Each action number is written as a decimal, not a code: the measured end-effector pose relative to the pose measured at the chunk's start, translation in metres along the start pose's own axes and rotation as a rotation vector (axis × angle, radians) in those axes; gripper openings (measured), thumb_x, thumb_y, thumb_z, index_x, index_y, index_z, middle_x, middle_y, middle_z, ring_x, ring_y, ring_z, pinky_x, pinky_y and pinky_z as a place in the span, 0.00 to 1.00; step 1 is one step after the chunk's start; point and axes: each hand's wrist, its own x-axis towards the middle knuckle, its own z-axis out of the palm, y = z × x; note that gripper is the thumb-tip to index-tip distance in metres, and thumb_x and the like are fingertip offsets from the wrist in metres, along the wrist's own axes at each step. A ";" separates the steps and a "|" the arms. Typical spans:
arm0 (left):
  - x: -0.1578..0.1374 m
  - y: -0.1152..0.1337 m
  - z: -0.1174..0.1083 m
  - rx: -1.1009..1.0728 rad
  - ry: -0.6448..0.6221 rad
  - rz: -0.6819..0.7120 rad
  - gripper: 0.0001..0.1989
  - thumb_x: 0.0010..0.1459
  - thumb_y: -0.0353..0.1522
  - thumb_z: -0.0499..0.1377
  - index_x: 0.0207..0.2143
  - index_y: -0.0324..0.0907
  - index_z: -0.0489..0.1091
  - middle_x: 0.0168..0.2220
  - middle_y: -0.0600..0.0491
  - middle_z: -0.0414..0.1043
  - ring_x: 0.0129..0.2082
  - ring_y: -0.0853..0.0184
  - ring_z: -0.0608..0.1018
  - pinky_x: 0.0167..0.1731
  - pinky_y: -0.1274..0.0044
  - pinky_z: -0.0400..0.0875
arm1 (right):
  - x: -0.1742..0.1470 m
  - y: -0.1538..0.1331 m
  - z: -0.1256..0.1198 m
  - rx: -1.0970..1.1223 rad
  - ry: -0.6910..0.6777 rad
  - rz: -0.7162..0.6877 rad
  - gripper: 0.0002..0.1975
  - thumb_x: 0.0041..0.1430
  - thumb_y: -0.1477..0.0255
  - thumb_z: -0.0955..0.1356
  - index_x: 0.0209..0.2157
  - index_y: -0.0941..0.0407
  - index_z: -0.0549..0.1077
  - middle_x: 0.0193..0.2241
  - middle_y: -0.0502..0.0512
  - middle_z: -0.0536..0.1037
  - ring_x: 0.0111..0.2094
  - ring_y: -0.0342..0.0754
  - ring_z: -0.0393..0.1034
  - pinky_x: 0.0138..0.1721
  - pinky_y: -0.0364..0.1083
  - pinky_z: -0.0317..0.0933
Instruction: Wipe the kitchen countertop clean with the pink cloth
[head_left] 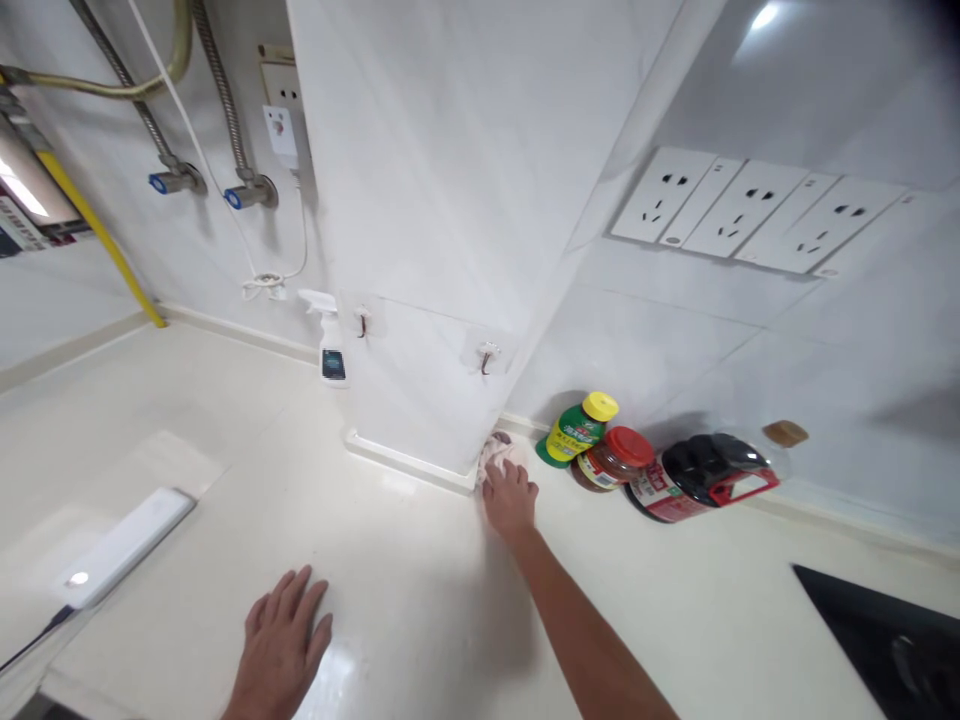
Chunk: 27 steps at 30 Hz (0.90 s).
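The right hand grasps one cloth, bunched under and just beyond its fingers; two bottles and one jar stand to its right. The left hand rests, released, on the worktop.

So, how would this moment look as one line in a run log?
left hand: open, palm down at countertop | right hand: on crumpled cloth beside pillar | nearby: green bottle, red-lidded jar, dark-liquid bottle

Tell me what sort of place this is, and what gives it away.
Probably a kitchen: a jar and a dark bottle with a handle stand on a pale counter near the wall, and a black panel, perhaps a hob, shows at the right edge.
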 end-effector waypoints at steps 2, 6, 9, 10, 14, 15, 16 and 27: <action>0.000 0.000 0.001 -0.002 0.000 0.001 0.22 0.65 0.41 0.51 0.56 0.49 0.74 0.64 0.47 0.71 0.66 0.53 0.68 0.62 0.57 0.60 | -0.044 -0.007 0.005 -0.016 0.020 -0.026 0.21 0.70 0.69 0.60 0.60 0.48 0.71 0.66 0.61 0.64 0.65 0.63 0.51 0.59 0.61 0.50; -0.001 -0.001 0.003 0.000 0.021 0.012 0.22 0.65 0.41 0.51 0.56 0.48 0.74 0.64 0.47 0.70 0.66 0.53 0.67 0.62 0.57 0.60 | -0.123 -0.025 0.024 -0.015 0.058 -0.139 0.19 0.69 0.69 0.61 0.57 0.48 0.73 0.65 0.63 0.66 0.66 0.65 0.52 0.59 0.64 0.50; -0.003 -0.002 0.004 0.014 0.054 0.040 0.22 0.65 0.42 0.51 0.56 0.48 0.74 0.63 0.46 0.71 0.65 0.52 0.68 0.61 0.57 0.61 | -0.151 -0.032 0.032 0.029 0.041 -0.227 0.20 0.67 0.68 0.63 0.59 0.46 0.72 0.67 0.61 0.65 0.67 0.65 0.52 0.60 0.64 0.49; -0.003 -0.002 0.004 0.020 0.068 0.052 0.21 0.66 0.42 0.51 0.56 0.48 0.74 0.63 0.47 0.71 0.65 0.53 0.68 0.60 0.57 0.61 | -0.153 -0.034 0.033 0.043 0.034 -0.237 0.20 0.67 0.67 0.64 0.59 0.46 0.72 0.67 0.61 0.64 0.67 0.65 0.52 0.61 0.64 0.49; -0.005 -0.003 0.005 0.055 0.131 0.098 0.20 0.66 0.42 0.53 0.56 0.49 0.73 0.62 0.47 0.72 0.63 0.53 0.70 0.58 0.58 0.63 | -0.132 -0.047 0.024 0.072 0.008 -0.262 0.22 0.66 0.62 0.66 0.60 0.47 0.71 0.68 0.63 0.62 0.67 0.66 0.52 0.61 0.65 0.49; -0.006 -0.002 0.005 0.063 0.147 0.107 0.20 0.66 0.42 0.53 0.56 0.49 0.73 0.61 0.47 0.73 0.62 0.53 0.71 0.58 0.59 0.63 | -0.124 -0.054 0.020 0.076 -0.004 -0.278 0.23 0.65 0.61 0.66 0.60 0.48 0.71 0.68 0.64 0.62 0.67 0.66 0.51 0.61 0.65 0.49; -0.006 -0.002 0.006 0.069 0.162 0.115 0.20 0.66 0.41 0.53 0.56 0.49 0.73 0.61 0.47 0.73 0.62 0.53 0.71 0.58 0.59 0.63 | -0.115 -0.065 0.017 0.083 -0.024 -0.299 0.23 0.65 0.60 0.66 0.60 0.48 0.71 0.68 0.65 0.62 0.67 0.66 0.51 0.62 0.64 0.48; -0.006 -0.004 0.006 0.062 0.224 0.133 0.19 0.67 0.40 0.53 0.56 0.48 0.73 0.61 0.47 0.73 0.61 0.55 0.72 0.57 0.62 0.64 | -0.054 -0.256 0.001 0.233 -0.339 -0.816 0.28 0.65 0.56 0.66 0.64 0.48 0.65 0.74 0.59 0.49 0.73 0.62 0.37 0.69 0.64 0.35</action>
